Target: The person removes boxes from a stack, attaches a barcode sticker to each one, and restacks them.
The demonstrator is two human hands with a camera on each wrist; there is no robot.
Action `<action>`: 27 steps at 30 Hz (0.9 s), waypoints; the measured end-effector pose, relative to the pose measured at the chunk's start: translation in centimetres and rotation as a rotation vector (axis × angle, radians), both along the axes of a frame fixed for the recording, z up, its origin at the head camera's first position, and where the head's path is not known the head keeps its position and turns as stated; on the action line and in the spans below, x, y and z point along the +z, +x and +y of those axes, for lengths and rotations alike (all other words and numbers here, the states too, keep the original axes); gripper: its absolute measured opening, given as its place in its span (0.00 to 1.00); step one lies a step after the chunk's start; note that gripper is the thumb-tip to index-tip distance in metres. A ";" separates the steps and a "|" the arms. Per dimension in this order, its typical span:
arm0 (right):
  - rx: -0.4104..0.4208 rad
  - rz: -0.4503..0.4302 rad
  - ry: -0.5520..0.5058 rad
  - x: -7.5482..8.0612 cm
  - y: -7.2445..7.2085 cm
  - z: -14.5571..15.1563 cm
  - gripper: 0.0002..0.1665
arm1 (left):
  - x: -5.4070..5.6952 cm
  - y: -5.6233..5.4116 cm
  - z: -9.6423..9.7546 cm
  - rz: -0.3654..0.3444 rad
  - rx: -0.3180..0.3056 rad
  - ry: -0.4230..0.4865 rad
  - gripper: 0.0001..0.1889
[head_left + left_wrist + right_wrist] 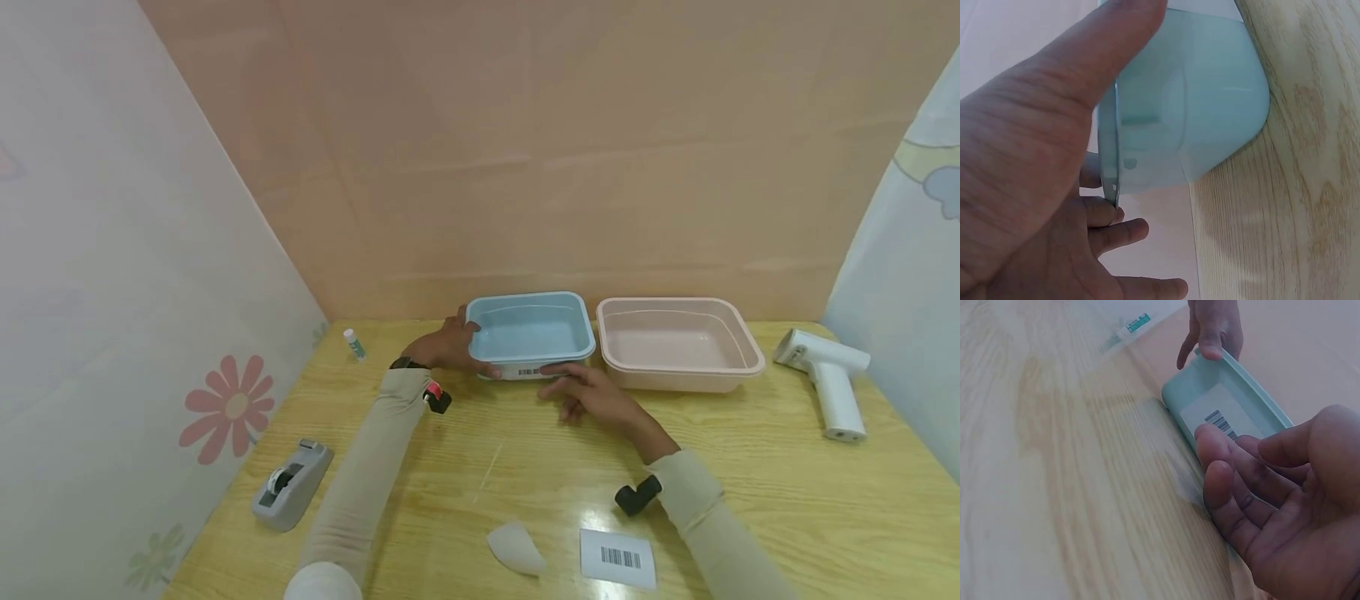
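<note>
Beige sleeves point(378, 467) cross wooden table point(555, 467) below peach wall point(525, 167); left grip point(450, 343) clamps blue bin point(532, 329), right grip point(596, 396) apart.

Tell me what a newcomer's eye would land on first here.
Most likely the light blue tub near the back of the wooden table, with the left hand gripping its left end and the right hand at the barcode label on its front. Next would come the pink tub just to its right, then the white gun-shaped device toward the table's right edge.
</note>
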State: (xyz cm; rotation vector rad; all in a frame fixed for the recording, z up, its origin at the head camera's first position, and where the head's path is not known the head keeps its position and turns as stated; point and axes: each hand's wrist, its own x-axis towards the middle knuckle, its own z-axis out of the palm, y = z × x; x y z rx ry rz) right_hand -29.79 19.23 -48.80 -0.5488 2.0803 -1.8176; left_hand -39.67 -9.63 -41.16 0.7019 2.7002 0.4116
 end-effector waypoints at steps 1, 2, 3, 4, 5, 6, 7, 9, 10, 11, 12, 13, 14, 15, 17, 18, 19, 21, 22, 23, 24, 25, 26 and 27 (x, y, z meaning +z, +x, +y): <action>-0.004 -0.001 0.000 0.0 0.1 0.2 0.24 | 0.0 0.0 0.0 -0.003 -0.002 0.004 0.59; -0.005 -0.001 0.000 0.1 0.2 0.3 0.25 | 0.0 -0.1 -0.1 -0.003 -0.002 -0.002 0.59; -0.009 -0.003 0.001 0.1 0.3 0.5 0.25 | 0.0 -0.1 -0.1 -0.003 -0.001 -0.008 0.59; -0.012 -0.003 0.004 0.2 0.4 0.6 0.25 | 0.0 -0.1 -0.1 -0.001 0.000 -0.013 0.60; -0.015 -0.005 0.005 0.2 0.4 0.7 0.25 | 0.0 0.0 -0.2 0.002 0.001 -0.020 0.60; -0.017 -0.002 0.008 0.1 0.5 0.7 0.25 | 0.1 0.0 -0.2 0.006 -0.001 -0.026 0.60; -0.026 -0.007 0.012 0.1 0.5 0.8 0.25 | 0.1 0.0 -0.2 0.009 -0.003 -0.029 0.60; -0.038 -0.014 0.022 0.0 0.6 0.8 0.24 | 0.1 0.1 -0.3 0.016 -0.009 -0.029 0.59; -0.041 -0.013 0.033 -0.1 0.7 0.8 0.24 | 0.1 0.1 -0.3 0.018 -0.014 -0.027 0.59; -0.044 -0.013 0.045 -0.2 0.7 0.7 0.24 | 0.1 0.1 -0.3 0.017 -0.017 -0.024 0.58; -0.047 -0.011 0.059 -0.3 0.7 0.6 0.24 | 0.1 0.0 -0.4 0.017 -0.022 -0.018 0.58; -0.055 -0.016 0.077 -0.3 0.7 0.5 0.24 | 0.0 0.0 -0.4 0.018 -0.022 -0.017 0.58; -0.059 -0.008 0.100 -0.3 0.6 0.4 0.24 | 0.0 0.0 -0.4 0.017 -0.023 -0.012 0.58; -0.067 -0.003 0.125 -0.4 0.6 0.3 0.24 | -0.1 -0.1 -0.4 0.018 -0.023 -0.010 0.58; -0.088 -0.002 0.168 -0.4 0.5 0.0 0.24 | -0.1 -0.1 -0.4 0.017 -0.020 -0.006 0.58; -0.098 -0.003 0.186 -0.4 0.5 -0.1 0.23 | -0.1 -0.2 -0.4 0.019 -0.019 -0.005 0.58; -0.109 -0.006 0.203 -0.4 0.4 -0.2 0.23 | -0.2 -0.2 -0.4 0.022 -0.018 -0.007 0.58; -0.121 -0.009 0.219 -0.5 0.3 -0.2 0.23 | -0.2 -0.2 -0.4 0.028 -0.019 -0.012 0.58; -0.125 -0.006 0.226 -0.6 0.3 -0.3 0.23 | -0.1 -0.2 -0.4 0.031 -0.019 -0.011 0.58; -0.130 0.002 0.237 -0.6 0.3 -0.4 0.22 | -0.1 -0.2 -0.4 0.033 -0.020 -0.011 0.57; -0.133 0.017 0.252 -0.7 0.3 -0.4 0.22 | -0.1 -0.2 -0.4 0.033 -0.020 -0.010 0.57; -0.136 0.033 0.266 -0.8 0.3 -0.5 0.22 | 0.0 -0.1 -0.4 0.032 -0.020 -0.007 0.56; -0.139 0.053 0.287 -1.0 0.2 -0.6 0.22 | 0.0 0.0 -0.4 0.029 -0.018 -0.007 0.56; -0.144 0.073 0.306 -1.0 0.3 -0.8 0.22 | 0.0 0.1 -0.4 0.025 -0.017 -0.004 0.55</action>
